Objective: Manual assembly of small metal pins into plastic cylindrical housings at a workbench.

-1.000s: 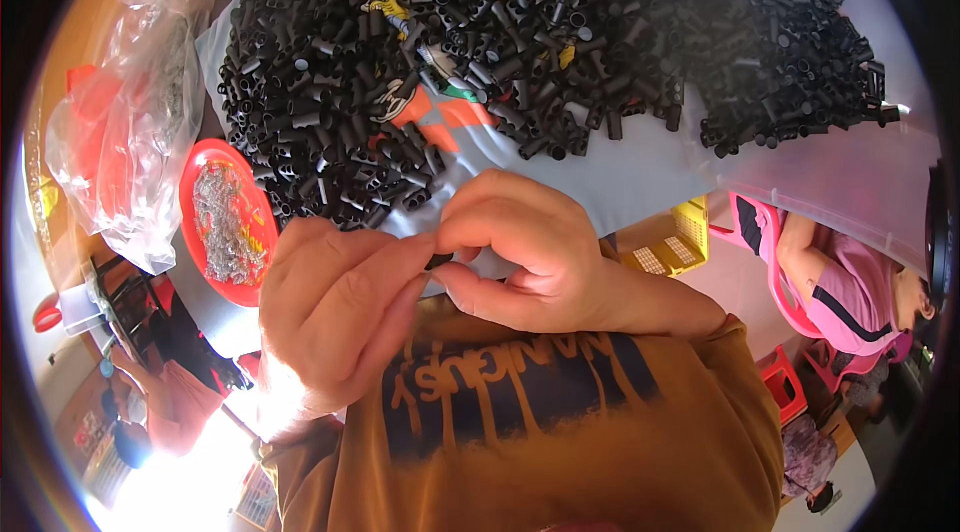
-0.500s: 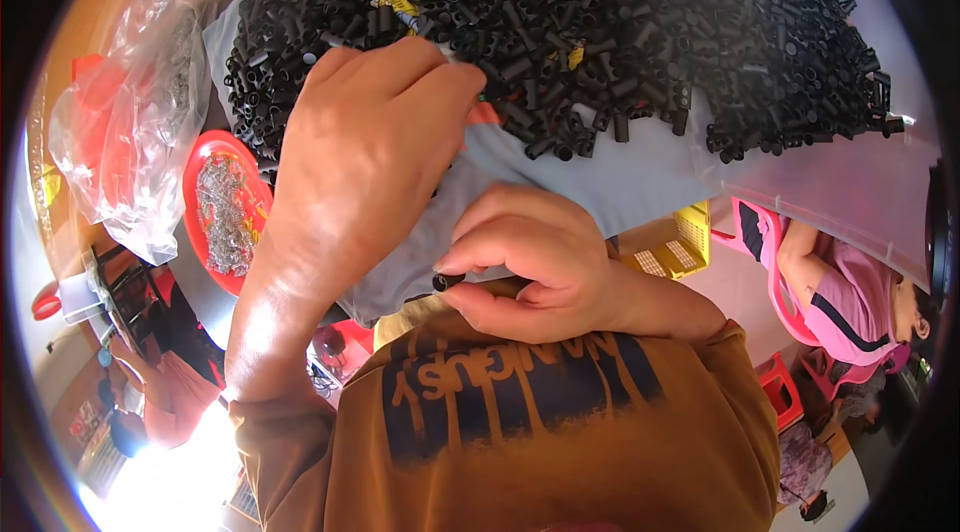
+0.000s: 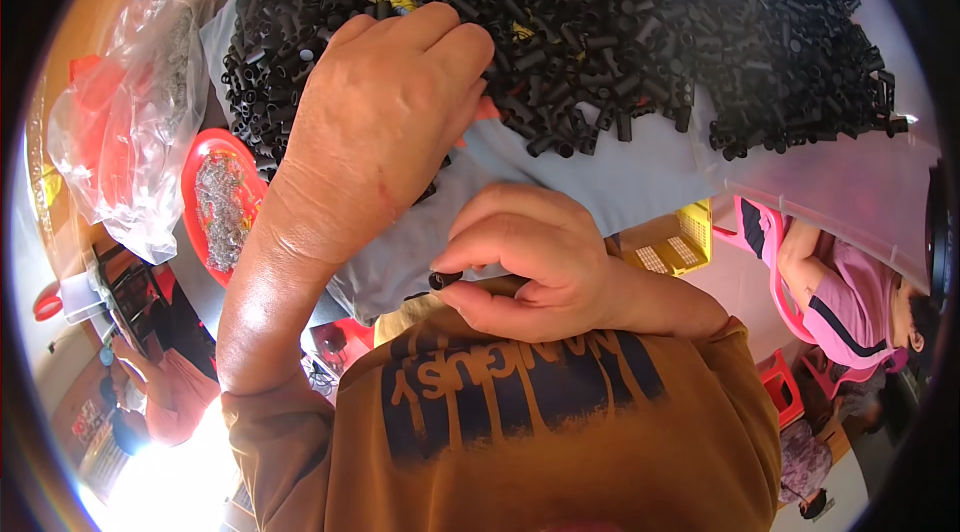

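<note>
Between the thumb and forefinger of my right hand (image 3: 540,257) a small black tube (image 3: 443,280) is pinched, close to my shirt front. My left hand (image 3: 395,97) is back-up at the near edge of a big heap of short black tubes (image 3: 600,32). Its fingers curl under, held close together; the tips, and whatever they hold, are hidden. A yellow piece (image 3: 396,1) lies in the heap just beyond its knuckles. Grey cloth (image 3: 520,157) spreads beneath both hands.
On the left stand a red dish (image 3: 195,147) of small metallic parts and a clear plastic bag (image 3: 130,152). A yellow crate (image 3: 693,232) is beyond my right forearm. People sit at the right, one in a pink top (image 3: 850,297); another person (image 3: 175,397) is at the left.
My left hand has shifted a little farther over the heap. The right hand stays nearly still, the black tube in its pinch turned slightly.
</note>
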`<control>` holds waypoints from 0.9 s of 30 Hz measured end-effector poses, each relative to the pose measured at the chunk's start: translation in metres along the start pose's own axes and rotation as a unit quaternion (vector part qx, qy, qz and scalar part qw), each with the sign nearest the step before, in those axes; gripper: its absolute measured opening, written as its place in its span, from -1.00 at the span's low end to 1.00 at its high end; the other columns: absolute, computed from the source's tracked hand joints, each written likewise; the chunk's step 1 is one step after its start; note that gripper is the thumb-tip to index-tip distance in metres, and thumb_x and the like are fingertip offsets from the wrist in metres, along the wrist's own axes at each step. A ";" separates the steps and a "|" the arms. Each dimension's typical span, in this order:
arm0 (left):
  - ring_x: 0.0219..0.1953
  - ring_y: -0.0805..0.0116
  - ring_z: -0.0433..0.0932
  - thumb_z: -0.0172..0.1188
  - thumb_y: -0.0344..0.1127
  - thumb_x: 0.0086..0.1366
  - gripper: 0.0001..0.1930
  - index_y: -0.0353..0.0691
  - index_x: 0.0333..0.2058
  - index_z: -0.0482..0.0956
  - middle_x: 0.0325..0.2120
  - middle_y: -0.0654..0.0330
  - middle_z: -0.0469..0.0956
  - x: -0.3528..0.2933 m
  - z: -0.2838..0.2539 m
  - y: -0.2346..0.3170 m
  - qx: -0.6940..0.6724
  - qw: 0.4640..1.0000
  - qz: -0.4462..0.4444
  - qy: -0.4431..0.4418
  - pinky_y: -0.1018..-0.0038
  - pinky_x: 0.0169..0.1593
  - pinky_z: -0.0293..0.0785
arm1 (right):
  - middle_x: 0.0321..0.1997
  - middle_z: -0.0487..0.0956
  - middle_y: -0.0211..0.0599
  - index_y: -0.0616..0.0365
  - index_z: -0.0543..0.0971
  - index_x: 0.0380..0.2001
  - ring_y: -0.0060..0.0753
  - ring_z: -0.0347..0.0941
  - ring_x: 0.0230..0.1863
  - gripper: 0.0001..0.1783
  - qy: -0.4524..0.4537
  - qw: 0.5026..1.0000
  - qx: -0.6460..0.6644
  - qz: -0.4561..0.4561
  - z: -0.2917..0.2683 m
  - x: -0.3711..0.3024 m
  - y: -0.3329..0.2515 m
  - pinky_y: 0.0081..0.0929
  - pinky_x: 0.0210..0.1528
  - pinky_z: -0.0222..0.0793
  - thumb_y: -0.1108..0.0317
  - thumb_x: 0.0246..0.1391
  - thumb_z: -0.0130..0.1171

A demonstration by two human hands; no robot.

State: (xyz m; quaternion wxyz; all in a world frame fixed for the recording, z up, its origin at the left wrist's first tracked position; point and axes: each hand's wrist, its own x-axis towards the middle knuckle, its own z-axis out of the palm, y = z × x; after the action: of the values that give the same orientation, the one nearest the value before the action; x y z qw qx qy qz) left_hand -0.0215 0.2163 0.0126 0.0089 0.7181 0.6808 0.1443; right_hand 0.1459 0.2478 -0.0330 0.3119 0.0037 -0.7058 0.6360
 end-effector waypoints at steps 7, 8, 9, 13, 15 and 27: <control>-0.43 0.19 0.46 0.23 -0.43 -0.05 -0.87 -0.17 -0.48 0.47 -0.53 0.22 0.39 -0.001 -0.002 -0.002 -0.005 1.000 0.023 -0.012 0.36 -0.33 0.33 | -0.41 0.52 -0.23 0.26 0.56 -0.36 -0.41 0.45 -0.49 -0.73 -0.002 1.000 -0.006 -0.006 0.001 0.000 0.000 -0.55 -0.52 0.35 0.62 -0.24 0.33; -0.44 0.19 0.46 0.23 -0.43 -0.04 -0.87 -0.16 -0.46 0.49 -0.53 0.22 0.39 -0.003 -0.002 -0.002 0.005 1.000 0.023 -0.014 0.36 -0.33 0.32 | -0.41 0.52 -0.23 0.26 0.56 -0.36 -0.41 0.45 -0.49 -0.73 -0.004 1.000 -0.005 -0.006 0.001 0.000 -0.001 -0.55 -0.52 0.35 0.62 -0.24 0.33; -0.45 0.18 0.45 0.24 -0.42 -0.02 -0.87 -0.16 -0.43 0.52 -0.53 0.22 0.40 -0.005 -0.002 -0.002 0.014 0.999 0.024 -0.016 0.36 -0.33 0.32 | -0.41 0.52 -0.23 0.26 0.56 -0.36 -0.42 0.45 -0.49 -0.73 -0.007 1.000 0.001 0.001 0.001 0.000 -0.002 -0.56 -0.52 0.35 0.62 -0.24 0.33; -0.42 0.16 0.47 0.24 -0.45 0.00 -0.84 -0.19 -0.38 0.54 -0.48 0.20 0.44 -0.013 -0.005 0.001 -0.029 1.000 0.003 0.002 0.33 -0.31 0.36 | -0.38 0.52 -0.23 0.27 0.56 -0.34 -0.48 0.46 -0.47 -0.74 -0.004 1.000 0.014 0.018 -0.001 0.000 -0.002 -0.59 -0.51 0.36 0.62 -0.21 0.32; -0.40 0.13 0.49 0.22 -0.53 0.01 -0.81 -0.25 -0.33 0.53 -0.45 0.16 0.48 -0.025 -0.011 0.005 -0.168 0.982 -0.068 0.048 0.35 -0.32 0.41 | -0.36 0.53 -0.23 0.27 0.55 -0.34 -0.48 0.46 -0.45 -0.73 0.002 0.999 0.029 0.030 -0.002 0.000 -0.003 -0.59 -0.48 0.36 0.63 -0.20 0.32; -0.26 0.35 0.49 0.16 -0.75 -0.02 -0.73 -0.38 -0.30 0.51 -0.31 0.03 0.49 -0.084 -0.039 0.022 -0.496 0.850 -0.177 0.034 0.52 -0.20 0.40 | -0.31 0.52 -0.25 0.26 0.54 -0.29 -0.51 0.46 -0.41 -0.74 0.087 0.994 0.045 0.043 0.008 0.001 0.006 -0.61 -0.34 0.41 0.62 -0.14 0.30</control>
State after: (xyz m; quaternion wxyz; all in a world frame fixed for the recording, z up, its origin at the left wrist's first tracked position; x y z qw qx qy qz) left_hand -0.0114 0.1254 0.0379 0.3657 0.4800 0.6346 0.4828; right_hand 0.1397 0.2424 -0.0376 0.3443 -0.0683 -0.6461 0.6777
